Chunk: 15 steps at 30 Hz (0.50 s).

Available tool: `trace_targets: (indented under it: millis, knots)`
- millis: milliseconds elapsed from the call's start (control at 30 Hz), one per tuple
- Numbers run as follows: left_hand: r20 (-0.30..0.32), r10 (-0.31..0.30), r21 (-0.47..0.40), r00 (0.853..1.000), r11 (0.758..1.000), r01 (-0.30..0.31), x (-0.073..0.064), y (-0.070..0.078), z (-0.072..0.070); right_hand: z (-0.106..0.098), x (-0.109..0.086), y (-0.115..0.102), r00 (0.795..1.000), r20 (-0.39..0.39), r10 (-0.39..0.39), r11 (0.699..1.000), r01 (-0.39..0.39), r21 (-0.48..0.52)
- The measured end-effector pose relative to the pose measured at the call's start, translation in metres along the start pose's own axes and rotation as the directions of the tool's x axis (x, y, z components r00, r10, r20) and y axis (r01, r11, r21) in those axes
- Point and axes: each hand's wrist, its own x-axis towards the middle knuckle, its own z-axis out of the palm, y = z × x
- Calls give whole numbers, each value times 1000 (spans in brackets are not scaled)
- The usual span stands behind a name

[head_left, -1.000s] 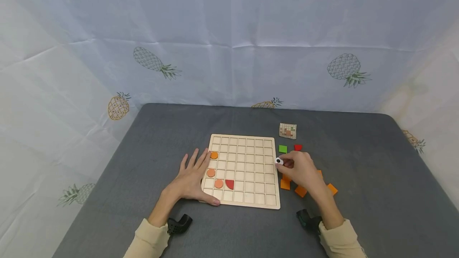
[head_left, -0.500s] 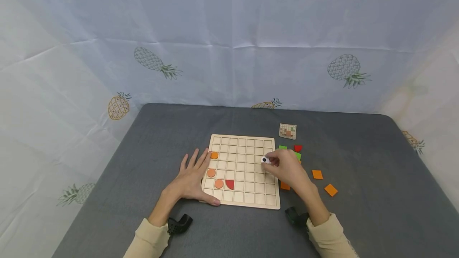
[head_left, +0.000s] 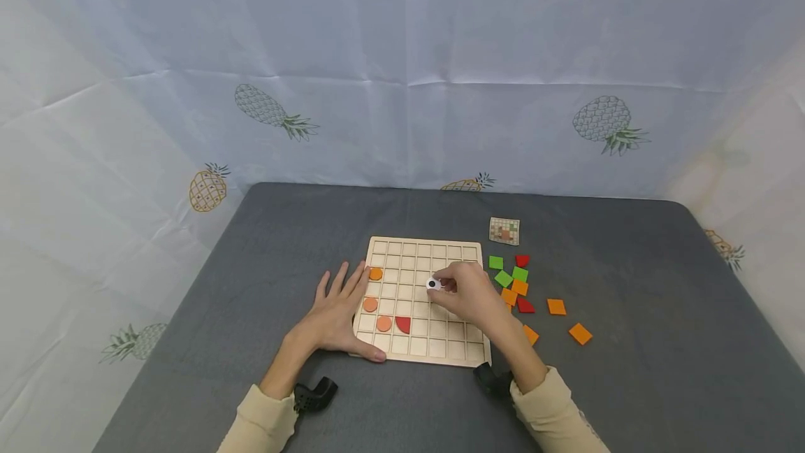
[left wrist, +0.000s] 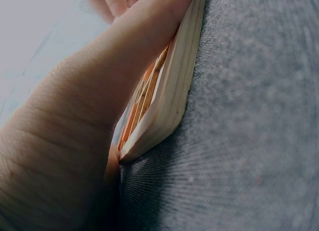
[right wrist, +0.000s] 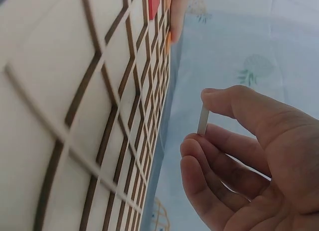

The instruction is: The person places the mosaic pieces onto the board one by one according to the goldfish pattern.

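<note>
A square wooden grid board [head_left: 434,349] lies on the dark grey table. My left hand [head_left: 333,320] rests over its left edge with the fingers spread and straight, the thumb along the front corner. Between thumb and fingertips, my right hand [head_left: 468,296] pinches a thin white piece [head_left: 433,284] with a black dot, held over the middle of the board. In the right wrist view that piece [right wrist: 203,120] appears edge-on, apart from the grid. Orange round pieces [head_left: 383,324] sit in cells at the board's left, beside a red quarter-round piece [head_left: 403,325].
Right of the board lie several orange squares [head_left: 556,307], green squares [head_left: 495,263] and red pieces [head_left: 525,306]. A small printed pattern card [head_left: 504,231] is behind them. A pineapple-print cloth [head_left: 402,131] hangs behind the table.
My right hand has moved left from the board's right edge to over its middle, carrying the white piece. Loose pieces at the right are uncovered. The left hand stays put.
</note>
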Motion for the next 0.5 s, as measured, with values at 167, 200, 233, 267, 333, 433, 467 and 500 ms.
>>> trace_targets:
  millis: [167,200,233,267,333,433,467,500]
  knots:
    - [8,-9,-7,1000,1000,9,0,0,0,11,4,-10,999,21,-27,1000,27,4]
    - [7,-9,-7,1000,1000,9,0,0,0,13,4,-12,999,27,-28,1000,28,2]
    - [6,-8,-5,1000,1000,8,0,0,0,16,5,-13,999,33,-30,1000,30,0]
    - [5,-7,-2,1000,1000,7,0,0,0,18,6,-15,999,39,-29,1000,29,-1]
    - [0,-1,2,1000,1000,1,0,0,0,23,6,-17,998,50,-26,1000,26,0]
    - [-8,6,3,1000,1000,-6,-1,-1,0,28,7,-20,997,68,-21,1000,20,16]
    - [-6,4,4,1000,1000,-4,-1,-1,0,30,8,-21,997,75,-22,1000,20,24]
    - [-7,7,2,1000,1000,-7,-1,-1,-1,31,8,-22,997,80,-22,999,20,30]
